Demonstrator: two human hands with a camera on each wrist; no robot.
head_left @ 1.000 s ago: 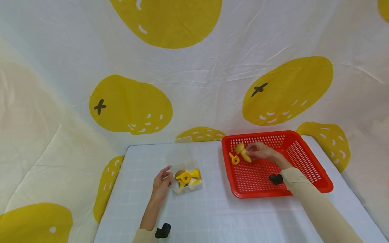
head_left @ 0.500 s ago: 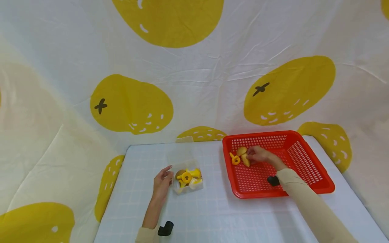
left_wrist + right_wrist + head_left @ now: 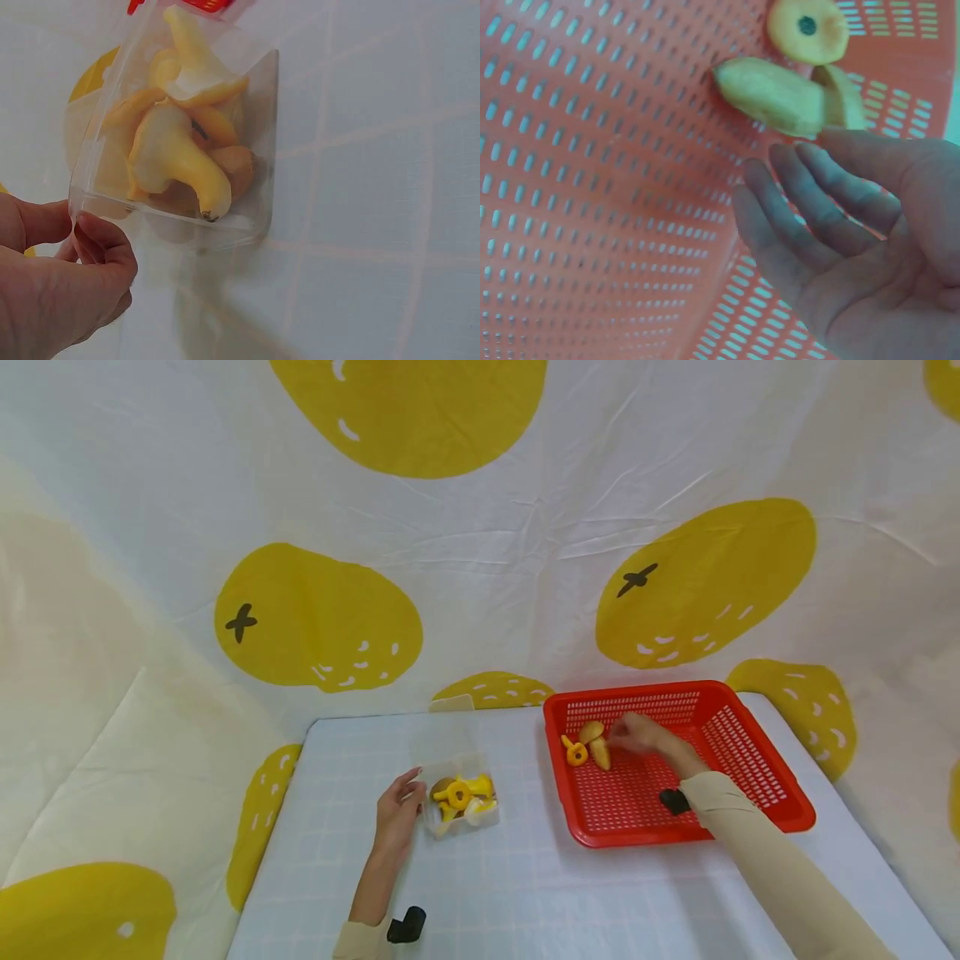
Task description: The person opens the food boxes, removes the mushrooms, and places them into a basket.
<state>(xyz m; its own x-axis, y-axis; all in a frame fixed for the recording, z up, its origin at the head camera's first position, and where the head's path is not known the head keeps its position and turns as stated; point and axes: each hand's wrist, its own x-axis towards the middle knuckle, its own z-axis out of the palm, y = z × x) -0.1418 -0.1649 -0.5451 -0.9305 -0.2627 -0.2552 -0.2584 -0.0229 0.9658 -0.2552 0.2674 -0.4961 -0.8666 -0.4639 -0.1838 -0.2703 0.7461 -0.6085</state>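
My left hand (image 3: 397, 814) pinches the rim of a clear plastic box (image 3: 472, 766) between thumb and fingers, as the left wrist view shows close up. Several yellow, trumpet-shaped mushrooms (image 3: 176, 154) and a brown piece (image 3: 234, 166) lie heaped in it. Inside the red basket (image 3: 615, 841), a tan mushroom (image 3: 600, 753) with a round cap and thick stem lies at the left end. Beside it sits a small orange-yellow mushroom (image 3: 575, 753) with a dark hollow in its middle. My right hand (image 3: 855, 217) is just right of the tan mushroom, fingers loosely bent, palm holding nothing.
The box's clear lid (image 3: 442, 735) stands open behind it. Both containers rest on a pale checked tabletop (image 3: 517, 893). A white curtain (image 3: 495, 618) printed with large yellow fruit hangs close behind the table's back edge.
The right hand has set the tan mushroom down beside the orange-yellow one, its stem swinging toward the front, and let go of it. The left hand has stayed at the box.
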